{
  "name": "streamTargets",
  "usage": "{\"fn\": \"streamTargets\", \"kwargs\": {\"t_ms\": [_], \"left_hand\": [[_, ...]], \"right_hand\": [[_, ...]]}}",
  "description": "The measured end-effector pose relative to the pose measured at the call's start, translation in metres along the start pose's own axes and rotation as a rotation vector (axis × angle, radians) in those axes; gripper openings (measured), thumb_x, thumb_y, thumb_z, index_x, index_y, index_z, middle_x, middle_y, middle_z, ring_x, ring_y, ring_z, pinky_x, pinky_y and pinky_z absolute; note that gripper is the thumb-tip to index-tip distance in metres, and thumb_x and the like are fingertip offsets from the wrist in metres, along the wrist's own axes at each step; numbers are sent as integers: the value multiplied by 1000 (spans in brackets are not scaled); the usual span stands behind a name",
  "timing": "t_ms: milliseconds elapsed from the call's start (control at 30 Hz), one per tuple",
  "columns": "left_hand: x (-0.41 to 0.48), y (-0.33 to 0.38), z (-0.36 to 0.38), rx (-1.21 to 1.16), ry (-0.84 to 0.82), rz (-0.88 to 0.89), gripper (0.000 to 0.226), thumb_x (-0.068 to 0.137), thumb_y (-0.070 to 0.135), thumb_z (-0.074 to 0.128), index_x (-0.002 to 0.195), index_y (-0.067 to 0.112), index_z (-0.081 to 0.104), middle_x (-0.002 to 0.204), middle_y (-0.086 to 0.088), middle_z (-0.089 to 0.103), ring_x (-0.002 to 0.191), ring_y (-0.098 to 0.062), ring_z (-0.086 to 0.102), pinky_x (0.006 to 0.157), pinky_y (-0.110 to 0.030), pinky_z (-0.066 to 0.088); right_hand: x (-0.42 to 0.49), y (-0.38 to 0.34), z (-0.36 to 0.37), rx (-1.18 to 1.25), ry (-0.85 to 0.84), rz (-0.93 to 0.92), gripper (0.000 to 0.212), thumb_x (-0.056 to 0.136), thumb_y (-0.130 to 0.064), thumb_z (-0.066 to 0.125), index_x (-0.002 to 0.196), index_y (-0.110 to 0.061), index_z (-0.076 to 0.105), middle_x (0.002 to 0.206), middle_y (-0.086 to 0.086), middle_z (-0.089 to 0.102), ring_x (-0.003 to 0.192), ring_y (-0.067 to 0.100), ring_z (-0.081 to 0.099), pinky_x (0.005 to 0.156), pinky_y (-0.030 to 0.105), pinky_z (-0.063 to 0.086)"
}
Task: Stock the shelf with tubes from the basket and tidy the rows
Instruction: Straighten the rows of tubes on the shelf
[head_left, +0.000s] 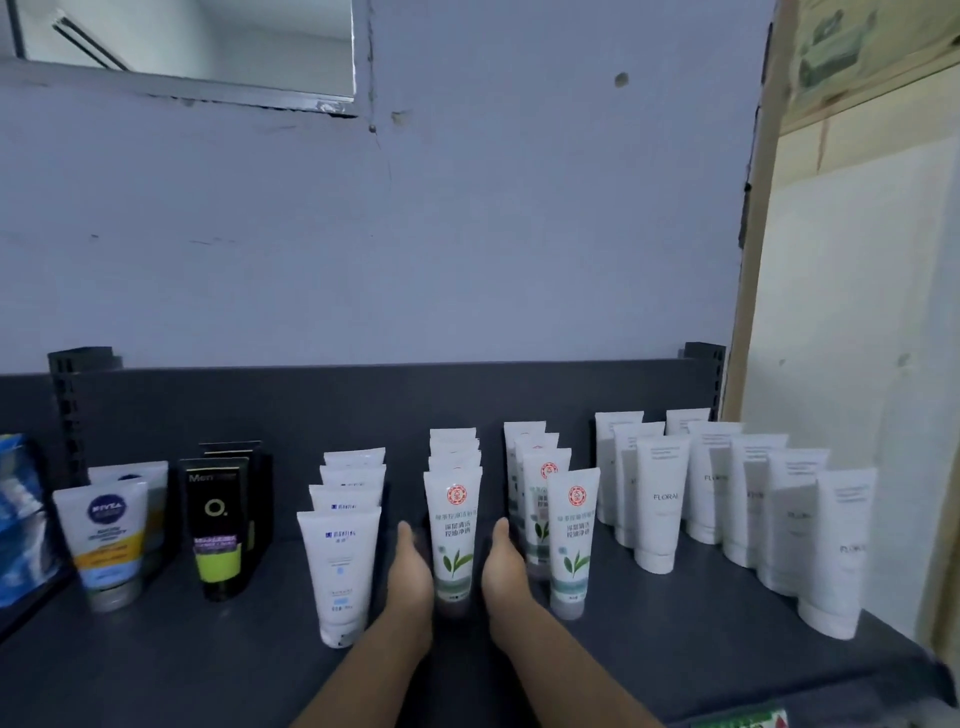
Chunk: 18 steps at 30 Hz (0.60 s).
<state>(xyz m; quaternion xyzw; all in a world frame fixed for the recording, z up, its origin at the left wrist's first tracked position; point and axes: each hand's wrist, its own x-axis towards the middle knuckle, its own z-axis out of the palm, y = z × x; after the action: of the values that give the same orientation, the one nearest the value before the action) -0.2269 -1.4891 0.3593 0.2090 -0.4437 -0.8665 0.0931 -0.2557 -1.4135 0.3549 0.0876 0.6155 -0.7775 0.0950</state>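
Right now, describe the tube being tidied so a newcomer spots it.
On the dark shelf, find the two rows of white tubes with red seals and green leaves. It is the left row's front tube; alone, it stands between the left grip and right grip.

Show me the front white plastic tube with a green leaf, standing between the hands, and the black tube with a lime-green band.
white plastic tube with a green leaf (452, 540): head view, middle of its printed front.
black tube with a lime-green band (215, 526): head view, middle of its body.
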Motion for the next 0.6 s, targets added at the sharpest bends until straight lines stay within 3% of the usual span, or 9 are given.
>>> {"fn": "streamTargets", "kwargs": {"t_ms": [67, 200, 300, 367, 500, 600], "left_hand": [[8, -1, 5, -51, -4, 24, 51, 100, 48, 32, 113, 9, 60, 80, -11, 70, 81, -27, 63, 66, -35, 46], [15, 2, 16, -121, -73, 3, 55, 99, 48, 34, 104, 4, 67, 82, -16, 75, 78, -32, 68, 71, -38, 48], [24, 1, 23, -136, -89, 32, 51, 100, 43, 37, 97, 5, 70, 84, -12, 76, 61, -25, 73, 69, -36, 48], [29, 1, 23, -128, -101, 45, 51, 100, 44, 37, 100, 5, 70, 85, -13, 76, 62, -24, 73, 69, -36, 49], [37, -1, 20, -153, -127, 10, 51, 100, 44, 36, 104, 5, 68, 84, -12, 76, 68, -26, 73, 60, -31, 57], [40, -4, 20, -150, -146, 11, 49, 100, 42, 36, 106, 7, 68, 84, -9, 76, 66, -22, 73, 58, -27, 56]], "right_hand": [[8, -5, 2, 49, -45, 13, 58, 101, -47, 29, 137, -6, 47, 138, 14, 52, 127, 31, 48, 106, 38, 37], [21, -4, 14, 291, -188, 95, 61, 99, -49, 35, 107, 2, 68, 97, 19, 72, 91, 32, 67, 71, 34, 52], [32, 0, 26, 497, -234, 122, 60, 98, -48, 38, 112, 3, 67, 108, 24, 69, 97, 36, 65, 82, 39, 53], [41, 3, 24, 494, -268, 97, 59, 98, -46, 36, 106, 1, 69, 102, 21, 72, 97, 35, 66, 86, 39, 51], [51, 7, 17, 375, -332, 25, 57, 100, -45, 28, 101, -7, 71, 83, 10, 75, 71, 20, 71, 69, 28, 56], [54, 9, 16, 317, -357, 12, 57, 100, -45, 27, 94, -10, 72, 80, 6, 76, 66, 16, 72, 62, 26, 56]]}}
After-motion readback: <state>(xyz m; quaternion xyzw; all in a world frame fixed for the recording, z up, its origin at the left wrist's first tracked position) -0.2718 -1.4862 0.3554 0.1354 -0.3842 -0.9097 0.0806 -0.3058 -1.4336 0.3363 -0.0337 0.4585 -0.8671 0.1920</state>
